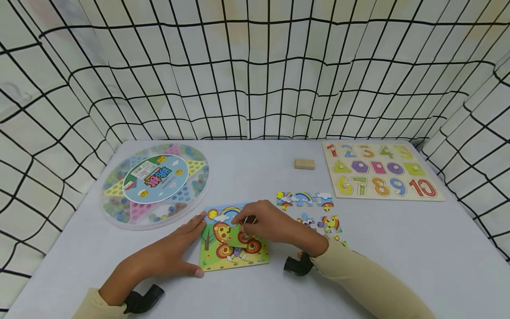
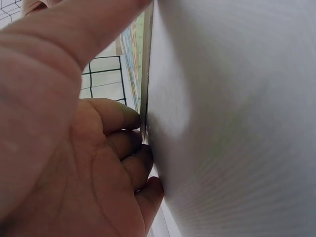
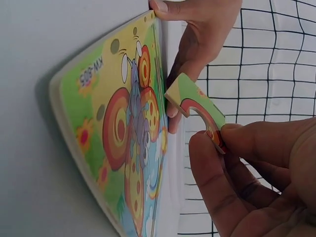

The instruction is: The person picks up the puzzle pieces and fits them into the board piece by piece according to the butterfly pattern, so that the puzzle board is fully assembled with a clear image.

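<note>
A puzzle board (image 1: 207, 261) with a printed butterfly, sun and rainbow lies flat on the table. My right hand (image 1: 267, 221) is above it and pinches a green-and-red puzzle piece (image 3: 212, 106) between thumb and fingertips. In the right wrist view that piece is off the board, and its curved cut-out shows. Along the board's left edge my left hand (image 1: 171, 250) rests, fingertips near the upper corner and thumb at the lower corner. The left wrist view shows its fingers (image 2: 133, 168) lightly bent against the board's side. More puzzle pieces (image 1: 304, 199) lie right of the board, some hidden by my right forearm.
A round marble game board (image 1: 193, 186) in clear packaging lies at the back left. At the back right is a wooden number-and-shape board (image 1: 378, 192), with a small wooden block (image 1: 304, 164) to its left. Black netting (image 1: 268, 75) stands around the white table (image 1: 239, 297).
</note>
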Demonstrator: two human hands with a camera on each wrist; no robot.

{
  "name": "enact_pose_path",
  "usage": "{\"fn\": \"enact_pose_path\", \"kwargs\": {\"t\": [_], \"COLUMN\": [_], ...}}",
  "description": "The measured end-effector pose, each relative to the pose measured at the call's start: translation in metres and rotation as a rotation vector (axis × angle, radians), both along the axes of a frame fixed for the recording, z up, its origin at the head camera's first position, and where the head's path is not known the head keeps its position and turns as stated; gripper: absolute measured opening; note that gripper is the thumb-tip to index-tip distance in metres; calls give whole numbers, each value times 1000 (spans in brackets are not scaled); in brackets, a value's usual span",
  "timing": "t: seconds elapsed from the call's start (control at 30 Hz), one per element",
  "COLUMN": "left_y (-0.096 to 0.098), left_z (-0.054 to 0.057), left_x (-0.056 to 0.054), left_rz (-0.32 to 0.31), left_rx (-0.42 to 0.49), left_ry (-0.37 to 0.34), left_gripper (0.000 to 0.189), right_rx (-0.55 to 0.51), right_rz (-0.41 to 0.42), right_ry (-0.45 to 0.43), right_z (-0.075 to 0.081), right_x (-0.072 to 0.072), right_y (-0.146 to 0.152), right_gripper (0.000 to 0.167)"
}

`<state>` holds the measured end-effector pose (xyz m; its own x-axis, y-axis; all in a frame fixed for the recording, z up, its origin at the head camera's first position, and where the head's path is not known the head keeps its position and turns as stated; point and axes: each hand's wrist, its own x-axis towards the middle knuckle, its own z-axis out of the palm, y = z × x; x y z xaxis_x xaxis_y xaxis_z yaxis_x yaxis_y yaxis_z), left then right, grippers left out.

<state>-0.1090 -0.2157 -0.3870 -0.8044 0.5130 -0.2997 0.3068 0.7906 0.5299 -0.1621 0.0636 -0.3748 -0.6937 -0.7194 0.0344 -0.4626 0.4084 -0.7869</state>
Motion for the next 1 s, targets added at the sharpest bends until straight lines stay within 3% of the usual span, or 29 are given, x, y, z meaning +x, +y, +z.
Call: {"fn": "enact_pose_path", "kwargs": {"t": [0.63,1.0], "left_y": [-1,-2], "left_z": [-1,-2], "left_x": [1,0], "left_rz": [-9,-3], "left_rx": [17,33], "left_ry": [7,9], "left_gripper": [115,116], "right_rx": [16,81], "right_rz": [72,85], "right_ry": [-54,60], "right_z": [-5,-11], "right_x": [2,5], "right_y": [-36,-47], "right_gripper": [18,16]}}
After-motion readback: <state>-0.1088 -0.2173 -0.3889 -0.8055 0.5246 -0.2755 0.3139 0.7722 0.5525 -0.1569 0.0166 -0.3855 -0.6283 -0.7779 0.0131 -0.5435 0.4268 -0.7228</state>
